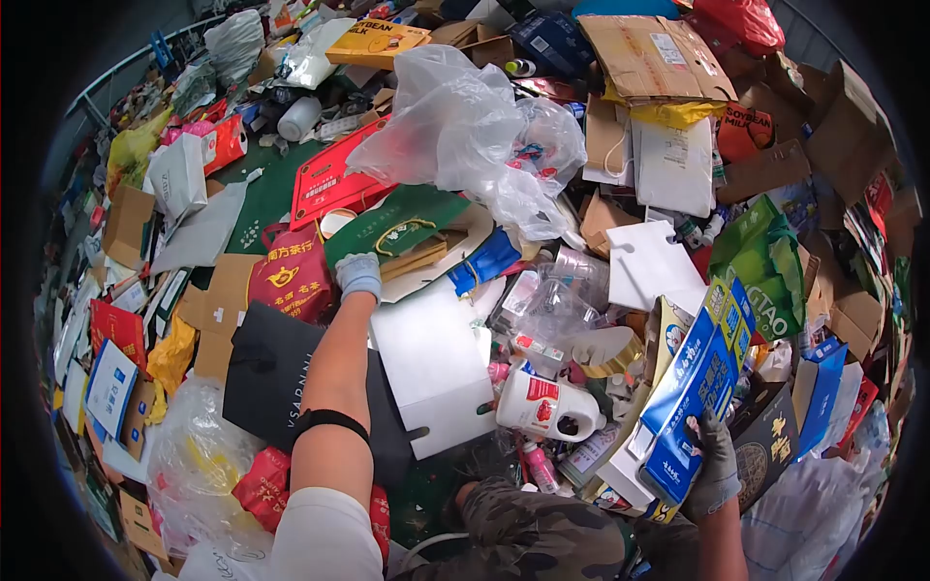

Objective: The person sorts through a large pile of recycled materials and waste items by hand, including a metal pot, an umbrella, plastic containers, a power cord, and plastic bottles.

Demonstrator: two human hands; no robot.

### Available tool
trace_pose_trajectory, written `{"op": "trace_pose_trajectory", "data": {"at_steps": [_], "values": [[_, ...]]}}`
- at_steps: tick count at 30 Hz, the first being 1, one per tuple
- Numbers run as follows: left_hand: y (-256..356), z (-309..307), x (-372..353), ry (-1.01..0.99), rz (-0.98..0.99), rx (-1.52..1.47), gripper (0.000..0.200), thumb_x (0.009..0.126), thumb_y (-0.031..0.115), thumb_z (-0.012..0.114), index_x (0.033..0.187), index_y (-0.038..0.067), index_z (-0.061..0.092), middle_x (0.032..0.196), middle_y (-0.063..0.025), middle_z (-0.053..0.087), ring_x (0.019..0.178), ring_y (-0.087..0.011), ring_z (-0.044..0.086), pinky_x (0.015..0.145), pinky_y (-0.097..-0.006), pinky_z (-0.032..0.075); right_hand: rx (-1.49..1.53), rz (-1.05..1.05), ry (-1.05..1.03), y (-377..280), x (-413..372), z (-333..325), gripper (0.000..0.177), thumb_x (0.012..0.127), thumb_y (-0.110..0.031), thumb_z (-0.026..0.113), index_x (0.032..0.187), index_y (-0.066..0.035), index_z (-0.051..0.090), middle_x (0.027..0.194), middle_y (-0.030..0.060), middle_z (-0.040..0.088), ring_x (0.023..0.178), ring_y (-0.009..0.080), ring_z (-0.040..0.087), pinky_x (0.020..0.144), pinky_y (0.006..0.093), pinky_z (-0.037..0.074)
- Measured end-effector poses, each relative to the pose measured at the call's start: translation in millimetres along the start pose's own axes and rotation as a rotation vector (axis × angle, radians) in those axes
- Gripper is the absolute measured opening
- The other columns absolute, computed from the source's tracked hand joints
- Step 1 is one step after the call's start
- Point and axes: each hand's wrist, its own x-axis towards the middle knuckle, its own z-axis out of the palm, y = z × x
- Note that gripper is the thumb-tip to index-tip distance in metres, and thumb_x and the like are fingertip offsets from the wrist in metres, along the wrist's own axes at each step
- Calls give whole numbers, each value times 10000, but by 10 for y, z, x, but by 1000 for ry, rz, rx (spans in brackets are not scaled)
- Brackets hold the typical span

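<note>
Arm (334,378) outstretched, left hand (359,274) (grip unclear) at green bag (407,223) — right hand (715,465) clutching blue carton (699,387).

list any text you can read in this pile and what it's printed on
"SOYBEAN": yellow box, top.
"SOYBEAN MILK": orange box, upper right.
"VSAR...", rest unclear: black bag, lower left.
"...TAO": green bag, right.
Chinese print on the red bag and on the blue cartons in the right hand: too small to read.
Other labels: blurred.
</note>
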Motion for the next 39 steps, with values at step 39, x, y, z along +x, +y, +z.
{"op": "trace_pose_trajectory", "data": {"at_steps": [39], "values": [[981,-883,-4948,370,962,-400,332,764,115,474,1088,146,538,770,-61,595,637,-228,606,540,-357,475,-506,703,-186,-300,-3083,-1250,301,833,-255,592,1002,-6,586,829,71,663,624,91,630,561,198,529]]}}
